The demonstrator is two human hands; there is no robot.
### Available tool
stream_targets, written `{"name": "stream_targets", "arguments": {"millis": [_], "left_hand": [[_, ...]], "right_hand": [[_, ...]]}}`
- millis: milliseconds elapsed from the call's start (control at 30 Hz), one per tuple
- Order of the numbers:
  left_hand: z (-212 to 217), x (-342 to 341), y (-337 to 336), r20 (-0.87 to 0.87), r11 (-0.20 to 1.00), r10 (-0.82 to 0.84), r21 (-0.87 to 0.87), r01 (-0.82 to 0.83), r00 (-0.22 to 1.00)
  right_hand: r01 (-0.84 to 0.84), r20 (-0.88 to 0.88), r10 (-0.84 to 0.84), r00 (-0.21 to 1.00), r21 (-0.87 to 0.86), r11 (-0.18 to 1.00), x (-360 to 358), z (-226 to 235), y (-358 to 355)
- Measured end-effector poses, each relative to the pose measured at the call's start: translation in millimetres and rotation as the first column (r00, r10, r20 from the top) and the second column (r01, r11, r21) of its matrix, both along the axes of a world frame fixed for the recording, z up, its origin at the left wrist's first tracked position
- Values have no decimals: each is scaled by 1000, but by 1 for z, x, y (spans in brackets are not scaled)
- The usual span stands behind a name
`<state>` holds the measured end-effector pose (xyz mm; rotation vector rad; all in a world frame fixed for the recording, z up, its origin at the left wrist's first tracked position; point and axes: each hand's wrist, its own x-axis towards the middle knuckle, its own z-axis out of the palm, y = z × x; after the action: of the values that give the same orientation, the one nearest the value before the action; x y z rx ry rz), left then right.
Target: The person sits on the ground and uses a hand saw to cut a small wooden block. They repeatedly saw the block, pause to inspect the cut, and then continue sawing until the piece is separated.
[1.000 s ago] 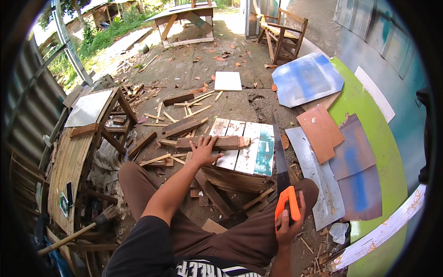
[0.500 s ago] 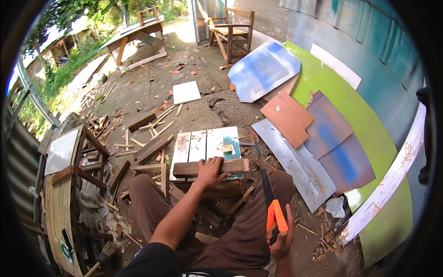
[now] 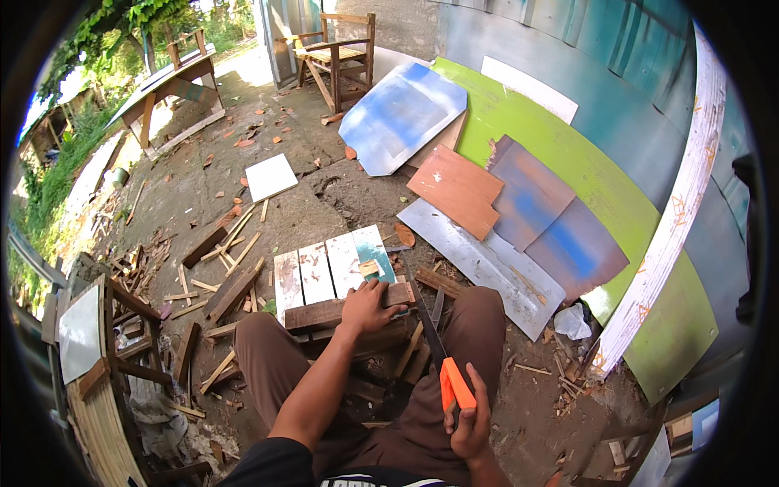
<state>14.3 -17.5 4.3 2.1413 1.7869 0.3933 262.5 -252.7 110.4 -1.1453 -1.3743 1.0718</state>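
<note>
A brown length of timber (image 3: 318,313) lies across the near side of a low slatted wooden stool (image 3: 315,274), whose top is white with a teal slat. My left hand (image 3: 367,308) grips the timber from above near its right end, fingers wrapped over it. In my right hand (image 3: 471,422) is a handsaw with an orange handle (image 3: 458,383). Its dark blade (image 3: 428,329) points forward and away, its far part beside the timber's right end; whether it touches the wood, I cannot tell. A small pale wood offcut (image 3: 370,269) sits on the stool top beyond my left hand.
Wood strips and blocks (image 3: 235,288) litter the ground on the left, beside a wooden bench (image 3: 101,414). Painted sheets, among them a green panel (image 3: 625,203), lie on the right with a long white board (image 3: 677,203). A chair (image 3: 337,61) and a table (image 3: 166,89) stand farther back.
My view has turned right, so the scene sits farther left. The saw blade has come closer to the timber's right end. My left hand keeps its grip on the timber.
</note>
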Motion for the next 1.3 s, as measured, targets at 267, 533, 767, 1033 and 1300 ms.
{"name": "stream_targets", "arguments": {"millis": [267, 533, 767, 1033, 1300], "left_hand": [[9, -2, 6, 9, 996, -47, -77, 48, 999], [8, -4, 7, 15, 997, -44, -55, 45, 999], [5, 6, 14, 38, 997, -52, -53, 54, 998], [1, 5, 16, 50, 996, -64, -55, 66, 997], [5, 5, 15, 70, 997, -69, -41, 72, 995]], "right_hand": [[2, 80, 2, 997, -48, 999, -9, 5, 8], [-65, 57, 72, 996, -105, 992, -10, 11, 20], [-72, 65, 83, 994, -157, 985, -1, 22, 20], [-70, 19, 77, 997, -236, 969, 11, 51, 13], [-69, -10, 69, 998, -260, 963, 7, 45, 38]]}}
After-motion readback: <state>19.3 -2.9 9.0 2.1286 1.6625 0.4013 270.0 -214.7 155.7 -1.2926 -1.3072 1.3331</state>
